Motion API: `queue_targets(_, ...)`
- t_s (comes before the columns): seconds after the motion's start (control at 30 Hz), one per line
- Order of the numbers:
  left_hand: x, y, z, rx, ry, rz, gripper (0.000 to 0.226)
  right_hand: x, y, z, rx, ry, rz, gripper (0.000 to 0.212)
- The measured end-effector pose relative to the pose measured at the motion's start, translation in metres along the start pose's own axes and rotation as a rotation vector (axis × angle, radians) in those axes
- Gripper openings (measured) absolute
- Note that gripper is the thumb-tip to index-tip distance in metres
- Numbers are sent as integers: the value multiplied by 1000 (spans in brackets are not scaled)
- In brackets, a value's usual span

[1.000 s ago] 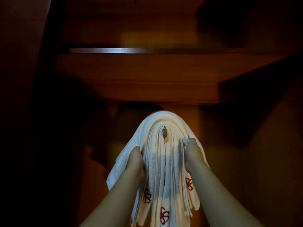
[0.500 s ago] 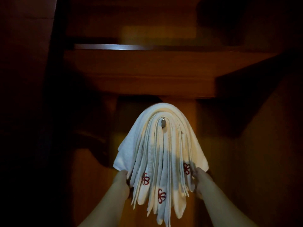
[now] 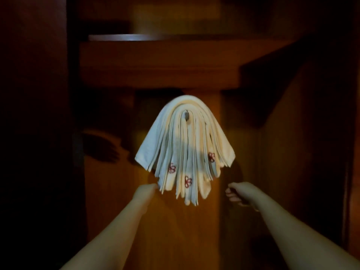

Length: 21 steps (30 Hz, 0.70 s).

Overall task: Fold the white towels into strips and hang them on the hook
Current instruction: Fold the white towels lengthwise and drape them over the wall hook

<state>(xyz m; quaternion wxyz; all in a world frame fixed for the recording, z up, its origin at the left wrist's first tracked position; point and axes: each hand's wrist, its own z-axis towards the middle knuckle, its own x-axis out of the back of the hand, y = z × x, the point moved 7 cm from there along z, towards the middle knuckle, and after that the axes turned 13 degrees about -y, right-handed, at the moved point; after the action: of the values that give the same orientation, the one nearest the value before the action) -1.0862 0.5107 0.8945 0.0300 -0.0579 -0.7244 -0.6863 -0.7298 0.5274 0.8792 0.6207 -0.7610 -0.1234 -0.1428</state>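
Observation:
Several white towels [image 3: 185, 147], folded into strips with red flower embroidery, hang draped over a small metal hook [image 3: 186, 115] on a wooden panel. Their ends fan downward. My left hand [image 3: 145, 191] is just below and left of the lowest towel ends, fingertips close to or touching the edge, holding nothing I can see. My right hand [image 3: 238, 193] is lower right of the bundle, clear of the cloth, with fingers loosely curled and empty.
A wooden shelf [image 3: 159, 61] juts out above the hook, with a lit edge [image 3: 124, 37] higher up. Dark wooden cabinet walls [image 3: 303, 152] close in on both sides. A hand's shadow [image 3: 101, 149] falls on the left panel.
Both hands slid down the sides of the hanging towels and came off them. The bundle now hangs on its own, and the view has pulled back.

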Motion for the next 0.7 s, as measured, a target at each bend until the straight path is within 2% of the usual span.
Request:
queue_targets(0.2, -13, -55, -80, -47, -135, 469, 49, -52, 54, -116, 69, -186, -341, 29)
queue_targets(0.33, -44, -120, -147, -17, -344, 575, 31, -91, 126, -191, 96, -283, -460, 22)
queue_targets(0.43, -77, -184, -192, 58, -504, 604, 39, -114, 203, -239, 12, -364, -532, 13)
queue_targets(0.6, -153, -287, -249, 161, -703, 680, 43, -116, 339, -315, -135, -388, -593, 49)
queue_targets(0.7, -204, -338, -287, 236, -844, 699, 37, -103, 425, -369, -266, -375, -589, 55)
